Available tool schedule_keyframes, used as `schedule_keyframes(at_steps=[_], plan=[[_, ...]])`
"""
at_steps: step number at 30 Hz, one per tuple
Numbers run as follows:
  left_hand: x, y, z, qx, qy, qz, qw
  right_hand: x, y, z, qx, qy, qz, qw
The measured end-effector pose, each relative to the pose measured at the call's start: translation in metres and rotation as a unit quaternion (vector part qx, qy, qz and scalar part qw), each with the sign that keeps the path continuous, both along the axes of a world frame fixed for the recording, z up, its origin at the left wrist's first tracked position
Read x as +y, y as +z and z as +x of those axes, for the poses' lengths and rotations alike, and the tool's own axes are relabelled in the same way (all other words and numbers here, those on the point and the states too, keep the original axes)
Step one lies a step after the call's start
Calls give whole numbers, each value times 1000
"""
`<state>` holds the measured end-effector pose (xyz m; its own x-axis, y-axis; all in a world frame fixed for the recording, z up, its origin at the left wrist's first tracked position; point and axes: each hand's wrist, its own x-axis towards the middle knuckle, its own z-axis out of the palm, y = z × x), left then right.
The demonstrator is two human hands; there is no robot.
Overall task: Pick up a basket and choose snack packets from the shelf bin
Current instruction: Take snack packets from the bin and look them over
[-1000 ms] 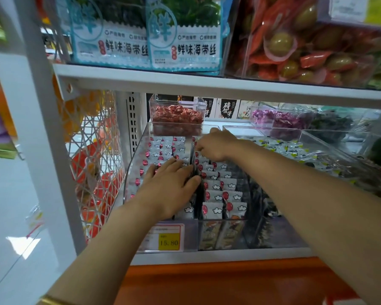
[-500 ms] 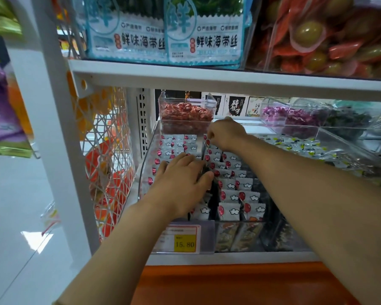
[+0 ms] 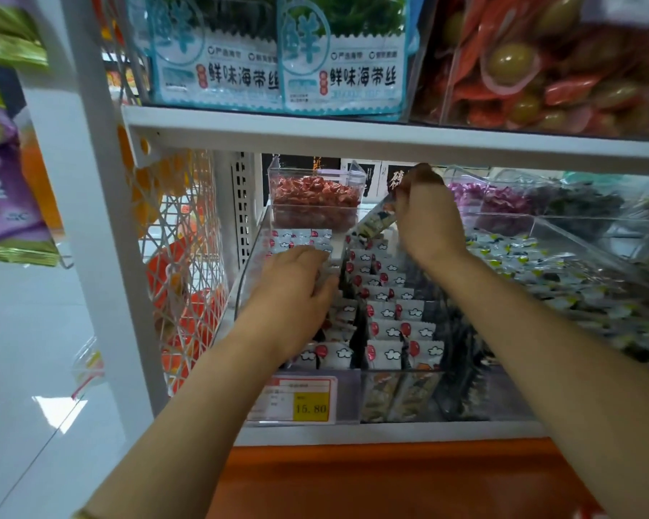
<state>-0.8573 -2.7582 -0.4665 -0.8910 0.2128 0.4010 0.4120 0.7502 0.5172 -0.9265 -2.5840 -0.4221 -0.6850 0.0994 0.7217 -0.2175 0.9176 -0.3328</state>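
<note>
White shop shelving fills the head view, with a clear shelf bin point(image 3: 353, 397) on the lower shelf point(image 3: 390, 430) and a yellow price tag point(image 3: 311, 406) fixed to its front wall. Rows of small white snack packets point(image 3: 386, 333) marked with red balloons are stood upright inside, split by a dark divider point(image 3: 356, 331). Half a second ago both hands were pressed low among the rows; now the right hand point(image 3: 424, 219) is seen raised toward the back of the bin, its fingers closed in a pinch on one packet point(image 3: 377, 221), which is held tilted and clear of the rows beneath. The left hand point(image 3: 296, 294) is laid flat on the left rows — whether anything is gripped under it cannot be told. A choice appears to have been made, so the picking step is judged to be under way. No basket can be seen in either hand; only a white wire rack point(image 3: 180, 286) is shown at the left, so where the lifted packet will be put cannot be judged.
</note>
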Motion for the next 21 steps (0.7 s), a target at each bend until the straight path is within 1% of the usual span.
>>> schedule_keyframes(at_steps=[3, 7, 9, 12, 15, 18, 21], plan=[[3, 3, 8, 14, 10, 80, 997, 8, -6, 39, 11, 75, -137, 988], [5, 6, 17, 7, -2, 159, 987, 16, -19, 86, -35, 141, -298, 943], [7, 6, 23, -14, -12, 182, 983, 16, -22, 101, -67, 171, -380, 907], [10, 8, 34, -42, -21, 233, 971, 13, -23, 117, -95, 225, -493, 835], [7, 11, 39, -82, -19, 297, 951, 13, -23, 126, -115, 259, -562, 777], [2, 9, 39, -122, -24, 341, 932, 15, -24, 132, -146, 308, -626, 702], [1, 8, 38, -160, -35, 406, 899, 16, -25, 134, -169, 320, -670, 648]])
